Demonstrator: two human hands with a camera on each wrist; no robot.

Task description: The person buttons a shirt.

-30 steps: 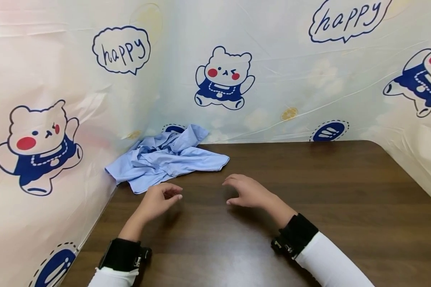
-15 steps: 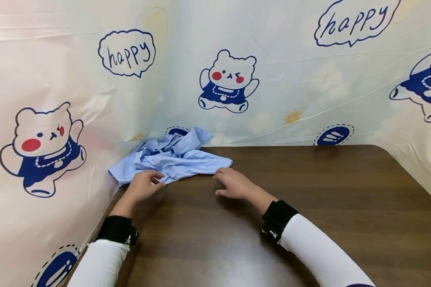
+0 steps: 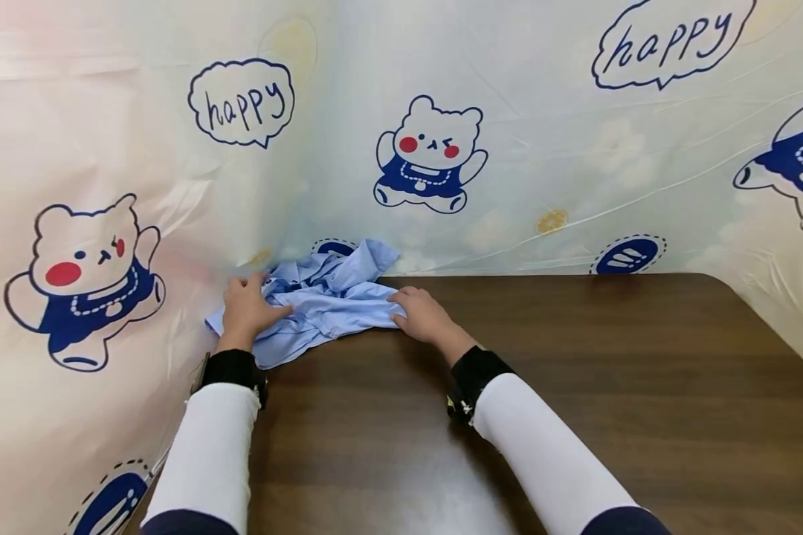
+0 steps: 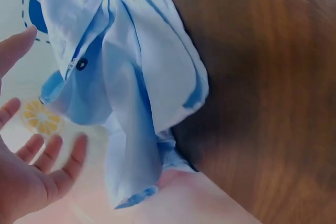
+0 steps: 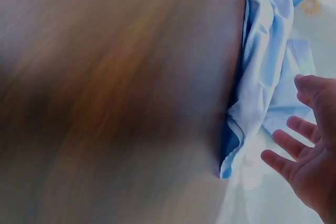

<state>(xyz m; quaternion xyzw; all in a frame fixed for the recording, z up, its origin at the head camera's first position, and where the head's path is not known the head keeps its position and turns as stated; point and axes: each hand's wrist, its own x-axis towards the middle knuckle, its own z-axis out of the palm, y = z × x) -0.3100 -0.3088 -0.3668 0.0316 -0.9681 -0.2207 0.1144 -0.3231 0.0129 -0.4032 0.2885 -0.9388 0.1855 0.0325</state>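
A crumpled light blue shirt (image 3: 337, 308) lies at the far left of the table, bunched against the backdrop. One dark button (image 4: 82, 64) shows on it in the left wrist view. My left hand (image 3: 246, 312) is over the shirt's left part, thumb and fingers spread apart. At the right end of the cloth is my right hand (image 3: 424, 316), its fingertips overlapping the shirt's edge in the head view. The right wrist view shows that hand (image 5: 317, 153) with fingers parted and no cloth between them.
The brown wooden table (image 3: 562, 386) stretches to the right and toward me. A pale printed backdrop (image 3: 535, 148) with bears and lettering rises behind it and along its left side. Both wrists wear black bands, the right band (image 3: 478, 379) carrying a small device.
Both hands have moved forward to the shirt, the left also leftward over its left part and the right to its right end. The left fingers have spread. The shirt has hardly moved.
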